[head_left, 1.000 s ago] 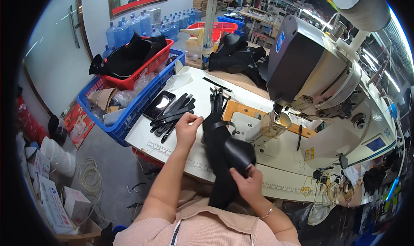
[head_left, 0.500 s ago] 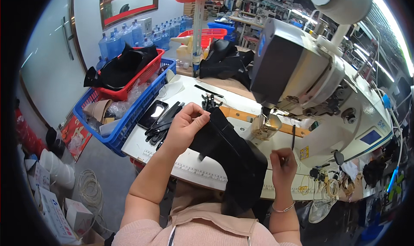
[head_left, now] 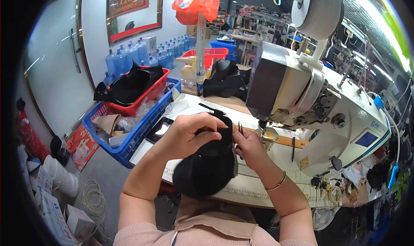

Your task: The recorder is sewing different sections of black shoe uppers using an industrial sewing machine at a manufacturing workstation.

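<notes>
A black fabric or leather piece (head_left: pixel 205 175) hangs in front of me above the near edge of the sewing table, curved and bunched. My left hand (head_left: pixel 187 136) is at its upper part, thumb and index finger curled in a pinch over the black material. Just to the right, my right hand (head_left: pixel 252 149) is closed on a small thin dark tool (head_left: pixel 240 127) with two pointed tips upward; whether it is tweezers or snips is unclear. That hand is close to the piece's right edge. The sewing machine (head_left: pixel 302 82) stands right behind it, its needle area partly hidden by my fingers.
A blue basket (head_left: pixel 118 149) with a red basket (head_left: pixel 138 100) on top stands left of the white table (head_left: pixel 246 190). A phone (head_left: pixel 160 129) lies beside it. More black pieces (head_left: pixel 226 80) are heaped behind. A thread cone (head_left: pixel 317 13) sits above the machine.
The black piece has swung left and bunched up under my hands. My right hand has come up and left to it, now with the thin tool. The view has tilted up slightly.
</notes>
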A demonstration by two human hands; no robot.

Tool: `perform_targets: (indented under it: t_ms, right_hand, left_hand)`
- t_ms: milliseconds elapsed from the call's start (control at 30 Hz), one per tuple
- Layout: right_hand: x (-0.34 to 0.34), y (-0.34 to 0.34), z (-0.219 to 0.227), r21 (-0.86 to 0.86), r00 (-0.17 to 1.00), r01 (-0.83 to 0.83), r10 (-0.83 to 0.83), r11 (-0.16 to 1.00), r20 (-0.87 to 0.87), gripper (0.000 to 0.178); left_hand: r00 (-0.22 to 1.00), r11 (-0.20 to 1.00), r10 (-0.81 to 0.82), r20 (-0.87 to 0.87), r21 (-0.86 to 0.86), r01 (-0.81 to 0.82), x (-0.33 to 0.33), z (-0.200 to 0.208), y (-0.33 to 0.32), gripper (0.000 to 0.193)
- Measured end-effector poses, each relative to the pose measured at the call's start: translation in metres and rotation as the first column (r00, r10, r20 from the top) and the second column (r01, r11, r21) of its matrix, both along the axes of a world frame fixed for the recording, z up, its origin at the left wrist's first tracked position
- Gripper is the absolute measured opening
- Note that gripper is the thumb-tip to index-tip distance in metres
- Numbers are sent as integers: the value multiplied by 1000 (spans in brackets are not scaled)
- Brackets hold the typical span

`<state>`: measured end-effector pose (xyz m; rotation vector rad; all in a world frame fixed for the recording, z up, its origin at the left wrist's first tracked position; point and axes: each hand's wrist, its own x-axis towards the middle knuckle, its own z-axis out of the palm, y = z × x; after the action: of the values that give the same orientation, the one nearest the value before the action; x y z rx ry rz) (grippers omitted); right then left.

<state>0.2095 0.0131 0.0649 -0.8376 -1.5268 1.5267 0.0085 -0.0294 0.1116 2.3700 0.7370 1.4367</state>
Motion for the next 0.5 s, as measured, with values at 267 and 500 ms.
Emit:
perform_targets:
  t_ms: [267,500]
  right_hand:
    - [-18,-1,-47,-321,949,26,-124,947,-289,18]
    - [10,-32,-88,-383,849,-72,-145,921,-508,12]
  left_hand:
    - [955,988,141,-260,100,-118,-8,-29,12,18]
    - [836,893,437,333,-274,-357,10,-184,-87,19]
